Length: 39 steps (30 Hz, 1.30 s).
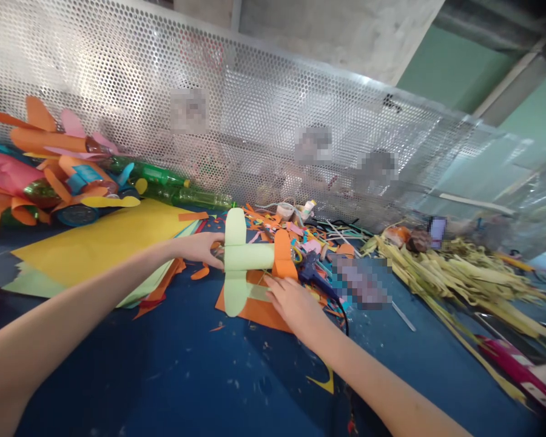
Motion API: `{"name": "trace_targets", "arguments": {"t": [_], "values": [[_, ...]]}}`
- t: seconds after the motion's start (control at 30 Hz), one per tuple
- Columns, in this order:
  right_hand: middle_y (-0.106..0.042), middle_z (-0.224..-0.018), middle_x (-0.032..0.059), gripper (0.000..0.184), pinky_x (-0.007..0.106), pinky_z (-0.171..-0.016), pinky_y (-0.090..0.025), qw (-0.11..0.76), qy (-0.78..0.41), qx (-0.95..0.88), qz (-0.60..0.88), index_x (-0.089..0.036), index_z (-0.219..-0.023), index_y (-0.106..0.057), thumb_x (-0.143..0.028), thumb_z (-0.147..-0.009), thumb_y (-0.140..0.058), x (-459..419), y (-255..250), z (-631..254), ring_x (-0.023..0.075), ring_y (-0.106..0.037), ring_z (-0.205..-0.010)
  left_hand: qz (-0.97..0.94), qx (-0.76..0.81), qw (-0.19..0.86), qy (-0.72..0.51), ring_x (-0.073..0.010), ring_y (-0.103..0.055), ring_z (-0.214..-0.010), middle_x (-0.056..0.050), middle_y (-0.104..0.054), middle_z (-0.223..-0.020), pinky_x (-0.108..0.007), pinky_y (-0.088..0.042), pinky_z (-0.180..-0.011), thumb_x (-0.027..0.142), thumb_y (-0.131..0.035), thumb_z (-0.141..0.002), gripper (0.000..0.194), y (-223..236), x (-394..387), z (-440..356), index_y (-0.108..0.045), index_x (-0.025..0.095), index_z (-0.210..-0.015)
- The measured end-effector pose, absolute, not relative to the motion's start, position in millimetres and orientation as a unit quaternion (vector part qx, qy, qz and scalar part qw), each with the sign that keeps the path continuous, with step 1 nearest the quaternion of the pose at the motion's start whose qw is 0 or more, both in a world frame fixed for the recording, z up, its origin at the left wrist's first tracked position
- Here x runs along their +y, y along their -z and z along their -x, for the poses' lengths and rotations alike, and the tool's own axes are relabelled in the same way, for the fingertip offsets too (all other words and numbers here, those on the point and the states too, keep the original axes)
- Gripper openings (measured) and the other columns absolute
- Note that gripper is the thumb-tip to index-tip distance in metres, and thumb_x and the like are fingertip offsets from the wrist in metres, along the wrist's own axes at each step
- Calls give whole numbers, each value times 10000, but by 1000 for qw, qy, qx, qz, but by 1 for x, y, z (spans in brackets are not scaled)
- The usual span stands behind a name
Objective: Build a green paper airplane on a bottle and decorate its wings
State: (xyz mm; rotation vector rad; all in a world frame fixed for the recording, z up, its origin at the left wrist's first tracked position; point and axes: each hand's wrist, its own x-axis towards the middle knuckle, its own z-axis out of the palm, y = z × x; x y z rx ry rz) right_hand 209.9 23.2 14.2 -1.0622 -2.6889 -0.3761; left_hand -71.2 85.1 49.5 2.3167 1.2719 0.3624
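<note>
Left of the glue gun (317, 274), the left hand (204, 247) clamped one end of a green paper plane (250, 257); the right hand (295, 303), fingers slightly parted, lay beneath its orange tail (283, 254), contact unclear.

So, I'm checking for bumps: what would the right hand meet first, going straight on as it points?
The right hand would probably meet the pale green body of the model plane first; depth is unclear, so it may already be touching.

Ppr plane (250, 257) (matt, smth)
</note>
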Motion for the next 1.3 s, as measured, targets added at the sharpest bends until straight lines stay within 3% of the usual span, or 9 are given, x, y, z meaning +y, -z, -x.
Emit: {"name": "trace_targets", "arguments": {"t": [0.33,0.5,0.67,0.93,1.13,1.23,1.3], "values": [[-603,-945,92,186,373,-854,-491,125,-9,-896,426,-145,-953,-622,-41,-826,-534,22,-20,-217,239,-572,-958,-850,453,231,-136,-258,-525,-1118,-56,-537,-1300,-291,-372,-910,431,-701,-639,729,-50,86,71,-465,225,-1297],[-598,-1006,113,199,423,-857,-479,90,-13,-899,429,-141,-1043,-591,-111,-855,-533,17,-23,-215,266,-563,-971,-853,445,235,-139,-255,-538,-1102,-47,-539,-1300,-283,-381,-895,434,-692,-647,735,-50,85,70,-451,232,-1311],[-588,-1010,129,271,408,-883,-464,78,-52,-880,466,-120,-1083,-568,-55,-820,-548,13,-25,-216,261,-574,-983,-852,441,240,-147,-260,-547,-1093,-59,-547,-1291,-293,-386,-894,441,-703,-641,750,-48,86,71,-451,223,-1313],[-576,-918,56,130,315,-765,-485,139,-123,-855,484,-193,-833,-532,-71,-790,-538,18,-30,-222,198,-589,-894,-855,432,244,-153,-276,-504,-1156,-56,-517,-1327,-307,-362,-936,443,-708,-629,769,-48,86,70,-446,230,-1320],[-657,-871,6,93,290,-688,-481,212,-191,-848,447,-232,-844,-578,-182,-839,-500,14,-69,-234,171,-626,-770,-856,434,242,-142,-270,-513,-1138,-52,-551,-1287,-311,-370,-926,434,-712,-625,752,-49,85,69,-456,244,-1306],[-666,-863,21,129,292,-631,-489,289,-229,-819,440,-230,-897,-614,-295,-843,-517,26,-89,-239,171,-624,-706,-856,442,236,-128,-278,-517,-1122,-50,-571,-1258,-318,-374,-917,436,-709,-620,722,-51,83,68,-489,245,-1280],[-675,-902,40,171,304,-683,-498,336,-278,-797,418,-213,-932,-622,-314,-809,-562,40,-93,-236,179,-635,-765,-856,444,232,-127,-277,-518,-1116,-51,-574,-1248,-317,-375,-916,428,-710,-616,709,-52,82,67,-505,239,-1268]]}}
